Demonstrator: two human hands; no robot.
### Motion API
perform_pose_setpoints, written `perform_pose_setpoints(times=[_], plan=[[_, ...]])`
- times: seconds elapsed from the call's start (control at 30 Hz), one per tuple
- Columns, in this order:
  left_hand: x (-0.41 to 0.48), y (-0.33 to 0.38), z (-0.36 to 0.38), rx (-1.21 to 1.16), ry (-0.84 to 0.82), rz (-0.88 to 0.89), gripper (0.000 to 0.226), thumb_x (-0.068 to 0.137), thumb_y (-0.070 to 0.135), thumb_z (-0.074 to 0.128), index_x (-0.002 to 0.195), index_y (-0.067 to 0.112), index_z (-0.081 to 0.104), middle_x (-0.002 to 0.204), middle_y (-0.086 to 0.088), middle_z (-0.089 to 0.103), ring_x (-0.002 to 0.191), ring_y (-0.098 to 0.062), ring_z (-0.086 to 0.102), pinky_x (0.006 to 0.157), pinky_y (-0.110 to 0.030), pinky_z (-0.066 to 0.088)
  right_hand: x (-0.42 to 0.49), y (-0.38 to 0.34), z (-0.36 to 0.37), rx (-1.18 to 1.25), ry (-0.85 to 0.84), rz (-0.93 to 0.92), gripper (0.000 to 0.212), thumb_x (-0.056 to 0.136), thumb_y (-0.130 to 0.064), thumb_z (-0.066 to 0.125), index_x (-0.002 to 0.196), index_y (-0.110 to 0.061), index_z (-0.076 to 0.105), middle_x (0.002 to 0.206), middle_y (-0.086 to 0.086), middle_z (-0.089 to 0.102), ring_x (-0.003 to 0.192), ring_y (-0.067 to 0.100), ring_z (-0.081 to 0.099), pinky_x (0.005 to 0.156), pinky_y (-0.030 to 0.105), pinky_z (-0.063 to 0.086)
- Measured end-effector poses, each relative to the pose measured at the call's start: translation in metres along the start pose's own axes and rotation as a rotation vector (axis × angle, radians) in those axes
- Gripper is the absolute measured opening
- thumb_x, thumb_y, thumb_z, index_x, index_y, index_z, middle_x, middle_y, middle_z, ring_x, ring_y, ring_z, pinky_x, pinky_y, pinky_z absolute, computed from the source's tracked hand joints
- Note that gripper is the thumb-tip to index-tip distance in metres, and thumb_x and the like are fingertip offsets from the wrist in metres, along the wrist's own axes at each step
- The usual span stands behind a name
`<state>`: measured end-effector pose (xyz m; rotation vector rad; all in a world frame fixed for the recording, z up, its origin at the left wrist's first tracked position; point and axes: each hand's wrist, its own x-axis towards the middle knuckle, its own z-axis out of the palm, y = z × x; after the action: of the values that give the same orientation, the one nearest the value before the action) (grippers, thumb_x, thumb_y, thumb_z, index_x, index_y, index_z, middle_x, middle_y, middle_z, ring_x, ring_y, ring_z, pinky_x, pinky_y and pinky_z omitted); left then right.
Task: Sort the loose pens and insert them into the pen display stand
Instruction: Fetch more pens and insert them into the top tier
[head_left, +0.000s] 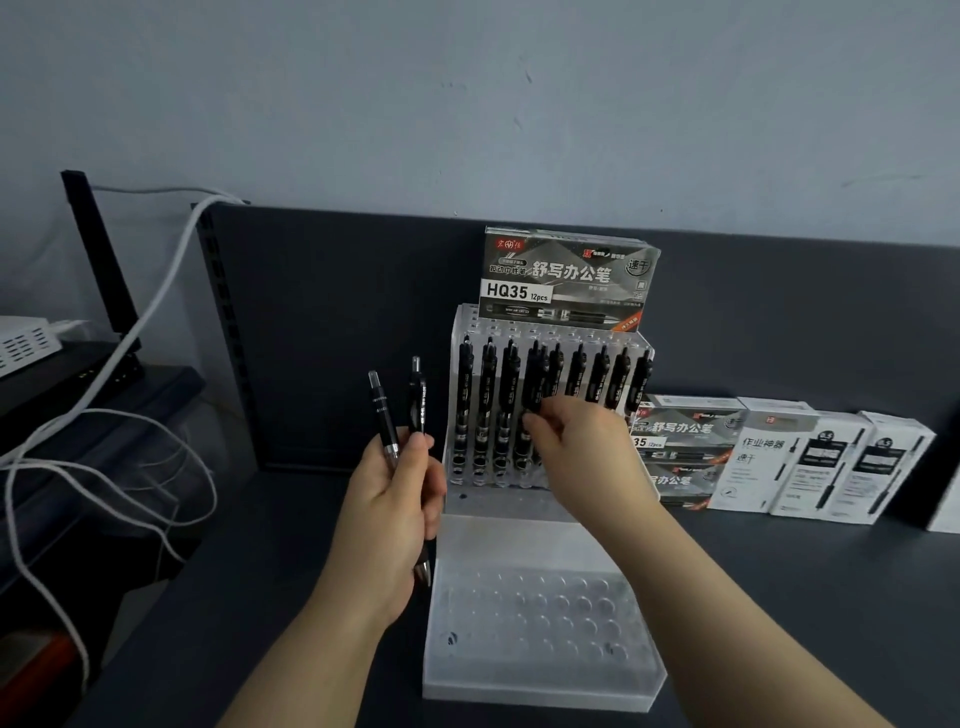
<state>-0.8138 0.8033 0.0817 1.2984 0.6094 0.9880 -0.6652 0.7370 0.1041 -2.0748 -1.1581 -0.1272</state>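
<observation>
Gripping two loose black pens (417, 405) upright, clicker ends up and metal tips down, the left hand (387, 514) sat just left of the clear acrylic pen display stand (519, 506). The right hand (576, 441) pinched a glossy black pen (535, 382) standing near-vertical in the upper row of pens (597, 374). The frosted lower tier (540, 675) showed round holes. A printed pen box (566, 280) stood on top.
</observation>
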Motion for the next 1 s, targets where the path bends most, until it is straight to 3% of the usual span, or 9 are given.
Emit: perform_pose_setpoints(times=[0.1, 0.27, 0.4, 0.47, 0.57, 0.7, 0.83, 0.9, 1.0], plan=[[-0.002, 0.002, 0.001, 0.023, -0.006, 0.016, 0.018, 0.098, 0.022, 0.043, 0.09, 0.015, 0.057, 0.059, 0.006, 0.053, 0.05, -0.008, 0.042, 0.049, -0.024, 0.035, 0.001, 0.001, 0.001, -0.04, -0.031, 0.008, 0.028, 0.097, -0.022, 0.046, 0.092, -0.002, 0.064, 0.064, 0.006, 0.058, 0.05, 0.015, 0.045, 0.044, 0.02, 0.03], [-0.006, 0.004, 0.003, -0.005, -0.023, 0.026, 0.018, 0.097, 0.02, 0.044, 0.095, 0.014, 0.061, 0.063, 0.004, 0.053, 0.052, -0.007, 0.046, 0.048, -0.022, 0.04, 0.001, 0.0, 0.001, -0.007, -0.039, 0.03, 0.024, 0.095, -0.026, 0.051, 0.103, -0.007, 0.065, 0.08, 0.006, 0.067, 0.06, 0.015, 0.054, 0.051, 0.022, 0.039], [-0.009, 0.006, 0.007, -0.061, -0.043, 0.029, 0.019, 0.096, 0.018, 0.045, 0.098, 0.016, 0.064, 0.069, 0.001, 0.055, 0.058, -0.01, 0.049, 0.05, -0.023, 0.043, -0.015, -0.006, -0.009, 0.297, 0.049, 0.065, 0.007, 0.09, -0.024, 0.059, 0.086, -0.019, 0.063, 0.07, -0.007, 0.061, 0.059, 0.002, 0.054, 0.05, 0.011, 0.042], [-0.011, 0.005, 0.013, -0.073, -0.053, 0.019, 0.02, 0.096, 0.018, 0.046, 0.099, 0.019, 0.066, 0.072, 0.001, 0.06, 0.062, -0.01, 0.055, 0.053, -0.023, 0.047, -0.026, -0.015, -0.012, 0.48, -0.089, 0.073, 0.008, 0.088, -0.023, 0.062, 0.08, -0.024, 0.065, 0.067, -0.009, 0.063, 0.056, -0.002, 0.053, 0.053, 0.01, 0.045], [-0.013, 0.002, 0.022, -0.108, -0.088, -0.002, 0.021, 0.096, 0.021, 0.046, 0.104, 0.019, 0.065, 0.089, 0.003, 0.072, 0.08, -0.01, 0.069, 0.062, -0.024, 0.054, -0.037, -0.024, -0.012, 0.665, -0.337, 0.052, 0.009, 0.087, -0.016, 0.063, 0.088, -0.021, 0.07, 0.07, -0.008, 0.068, 0.057, -0.004, 0.057, 0.057, 0.014, 0.047], [-0.016, -0.001, 0.03, -0.083, -0.117, -0.017, 0.024, 0.095, 0.023, 0.046, 0.113, 0.017, 0.062, 0.106, 0.002, 0.071, 0.094, -0.009, 0.069, 0.07, -0.027, 0.057, -0.036, -0.019, -0.012, 0.76, -0.358, 0.059, 0.008, 0.086, -0.013, 0.065, 0.088, -0.012, 0.072, 0.071, -0.005, 0.069, 0.057, -0.003, 0.059, 0.055, 0.011, 0.044], [-0.016, -0.004, 0.035, -0.039, -0.13, 0.021, 0.025, 0.091, 0.03, 0.048, 0.109, 0.024, 0.064, 0.102, 0.006, 0.072, 0.098, -0.008, 0.067, 0.081, -0.031, 0.055, -0.031, -0.012, -0.017, 0.796, -0.375, 0.065, 0.008, 0.086, -0.013, 0.064, 0.082, -0.009, 0.069, 0.068, -0.002, 0.066, 0.054, 0.0, 0.055, 0.053, 0.014, 0.044], [-0.014, -0.007, 0.035, 0.012, -0.078, 0.071, 0.03, 0.086, 0.039, 0.049, 0.108, 0.03, 0.066, 0.092, 0.013, 0.071, 0.094, -0.008, 0.066, 0.084, -0.03, 0.051, -0.023, -0.005, -0.025, 0.772, -0.286, 0.084, 0.009, 0.087, -0.014, 0.063, 0.079, -0.013, 0.067, 0.064, -0.004, 0.064, 0.051, 0.002, 0.051, 0.051, 0.015, 0.043], [-0.011, -0.008, 0.033, 0.032, 0.028, 0.09, 0.024, 0.092, 0.033, 0.047, 0.105, 0.025, 0.065, 0.065, 0.007, 0.053, 0.06, -0.01, 0.051, 0.059, -0.024, 0.047, -0.005, 0.01, -0.036, 0.6, -0.052, 0.098, 0.006, 0.088, -0.018, 0.063, 0.083, -0.015, 0.066, 0.061, -0.006, 0.06, 0.041, -0.002, 0.044, 0.042, 0.01, 0.036]])
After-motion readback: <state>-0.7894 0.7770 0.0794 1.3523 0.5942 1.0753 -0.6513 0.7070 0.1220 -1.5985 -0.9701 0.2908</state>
